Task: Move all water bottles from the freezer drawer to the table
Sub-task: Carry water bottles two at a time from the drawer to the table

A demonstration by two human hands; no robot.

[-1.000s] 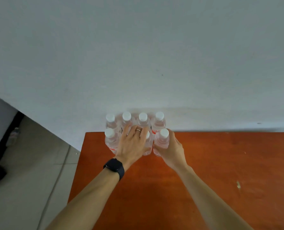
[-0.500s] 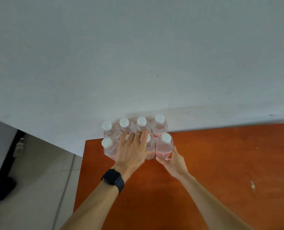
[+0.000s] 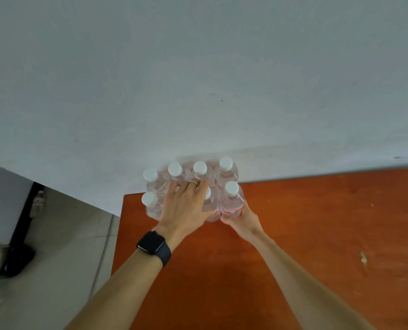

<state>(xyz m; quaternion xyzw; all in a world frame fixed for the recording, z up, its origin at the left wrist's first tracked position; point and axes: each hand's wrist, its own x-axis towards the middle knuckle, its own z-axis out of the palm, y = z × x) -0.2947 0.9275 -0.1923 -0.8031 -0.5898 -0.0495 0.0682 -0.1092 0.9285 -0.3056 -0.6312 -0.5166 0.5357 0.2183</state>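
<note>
- The clear plastic water bottles with white screw caps (image 3: 200,167) stand in a two-row block at the far left corner of the orange-brown wooden table (image 3: 317,234), with the back row against the pale grey wall (image 3: 198,67). I count seven caps; another may sit under the hand
- The left hand (image 3: 184,206), with a black smartwatch (image 3: 153,244) at the wrist, lies flat on the front row, fingers straight and spread. I note it has barely shifted on the block over the last second
- Change: a second ago the right hand (image 3: 242,217) sat high on the front-right bottle (image 3: 231,201), covering its label. It has since slid down to the base, so the red label is exposed, and thumb and fingers curl round the foot
- My reading: that bottle is down and flush with its neighbour, so release looks like the next step
- The freezer drawer is out of view, so I cannot tell whether any bottles remain there
</note>
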